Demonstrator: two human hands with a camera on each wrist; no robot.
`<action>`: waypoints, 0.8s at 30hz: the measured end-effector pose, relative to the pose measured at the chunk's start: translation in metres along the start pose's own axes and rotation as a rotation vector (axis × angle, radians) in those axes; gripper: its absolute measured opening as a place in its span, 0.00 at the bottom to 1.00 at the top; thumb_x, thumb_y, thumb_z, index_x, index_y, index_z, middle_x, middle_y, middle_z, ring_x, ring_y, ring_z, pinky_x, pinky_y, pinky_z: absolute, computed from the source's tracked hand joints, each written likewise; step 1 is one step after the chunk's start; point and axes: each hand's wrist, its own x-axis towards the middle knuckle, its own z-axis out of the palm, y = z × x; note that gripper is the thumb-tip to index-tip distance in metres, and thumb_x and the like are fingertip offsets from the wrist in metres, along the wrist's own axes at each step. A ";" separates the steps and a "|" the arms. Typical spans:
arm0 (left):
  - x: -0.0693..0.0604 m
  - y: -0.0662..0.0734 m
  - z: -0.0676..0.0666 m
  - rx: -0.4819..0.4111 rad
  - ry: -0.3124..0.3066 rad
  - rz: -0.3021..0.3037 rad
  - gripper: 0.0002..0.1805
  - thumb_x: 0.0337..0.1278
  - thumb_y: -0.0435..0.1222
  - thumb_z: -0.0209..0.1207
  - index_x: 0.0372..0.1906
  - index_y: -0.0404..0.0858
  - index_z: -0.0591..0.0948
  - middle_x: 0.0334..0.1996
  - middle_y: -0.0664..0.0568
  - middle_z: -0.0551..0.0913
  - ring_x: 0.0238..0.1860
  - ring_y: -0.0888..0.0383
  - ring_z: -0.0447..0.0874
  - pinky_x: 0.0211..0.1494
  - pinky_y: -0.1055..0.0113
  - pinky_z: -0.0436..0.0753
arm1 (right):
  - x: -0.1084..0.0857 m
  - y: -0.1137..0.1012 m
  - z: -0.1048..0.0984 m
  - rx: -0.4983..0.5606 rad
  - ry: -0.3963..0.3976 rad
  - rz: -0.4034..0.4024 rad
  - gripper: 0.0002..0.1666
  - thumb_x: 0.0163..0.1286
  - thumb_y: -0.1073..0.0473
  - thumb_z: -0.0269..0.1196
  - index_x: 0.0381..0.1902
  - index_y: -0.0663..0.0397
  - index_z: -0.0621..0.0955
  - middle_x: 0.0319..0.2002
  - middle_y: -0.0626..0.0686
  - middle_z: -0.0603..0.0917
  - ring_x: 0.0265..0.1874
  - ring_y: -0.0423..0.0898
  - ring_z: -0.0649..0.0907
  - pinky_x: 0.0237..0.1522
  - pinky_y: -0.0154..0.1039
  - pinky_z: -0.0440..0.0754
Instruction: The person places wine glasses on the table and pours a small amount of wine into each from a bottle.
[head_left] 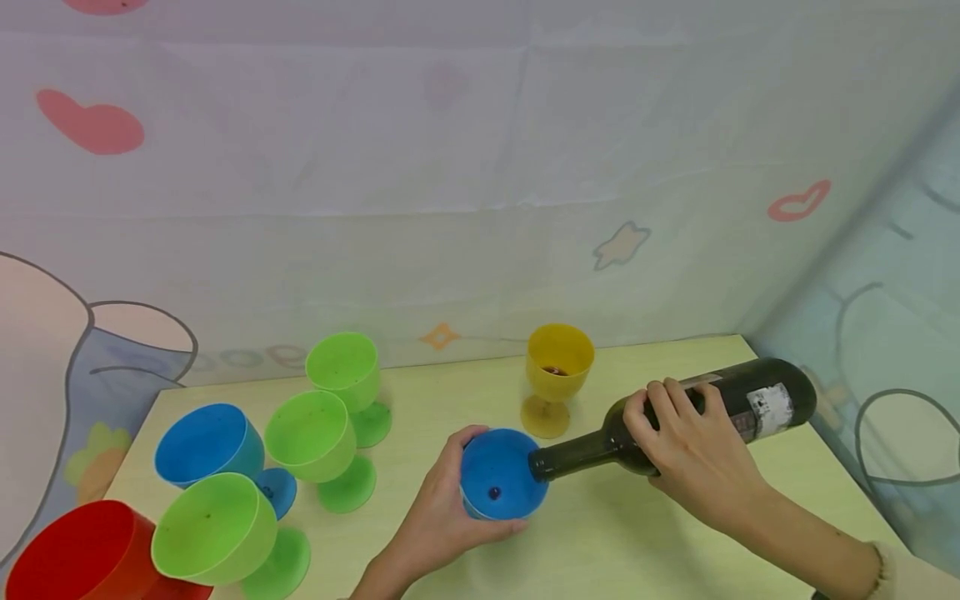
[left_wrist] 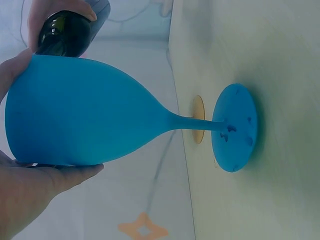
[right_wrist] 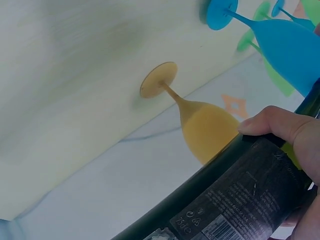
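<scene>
A blue goblet point(head_left: 491, 467) stands at the front middle, its bowl gripped by my left hand point(head_left: 442, 508) with thumb and fingers on opposite sides. A small dark spot of liquid lies in its bottom. My right hand point(head_left: 697, 450) holds a dark wine bottle point(head_left: 750, 400) tilted, neck pointing left, its mouth at the goblet's right rim. In the left wrist view the goblet's foot point(left_wrist: 235, 127) with dark drops on it is by the table surface. The right wrist view shows the bottle's dark label point(right_wrist: 240, 195) under my right hand point(right_wrist: 295, 135).
Behind the blue goblet stands a yellow goblet point(head_left: 558, 362) with dark liquid in it. At the left are several green goblets point(head_left: 213, 529), another blue one point(head_left: 210, 446) and a red one point(head_left: 82, 554). A printed cloth point(head_left: 480, 167) hangs behind the table point(head_left: 435, 383).
</scene>
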 end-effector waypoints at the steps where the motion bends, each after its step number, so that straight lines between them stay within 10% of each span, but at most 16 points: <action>1: 0.000 0.000 0.000 0.000 0.000 -0.003 0.49 0.32 0.44 0.74 0.62 0.42 0.58 0.57 0.44 0.67 0.55 0.43 0.66 0.49 0.46 0.73 | 0.000 0.000 0.000 -0.002 -0.001 0.000 0.53 0.13 0.48 0.80 0.39 0.66 0.68 0.31 0.64 0.70 0.31 0.60 0.73 0.30 0.56 0.71; 24: -0.002 0.000 0.000 0.019 0.018 0.009 0.48 0.33 0.47 0.73 0.62 0.43 0.58 0.57 0.45 0.67 0.55 0.42 0.66 0.48 0.47 0.73 | 0.003 0.001 -0.004 -0.034 -0.011 -0.027 0.51 0.16 0.48 0.79 0.39 0.65 0.68 0.31 0.65 0.71 0.31 0.61 0.73 0.31 0.58 0.72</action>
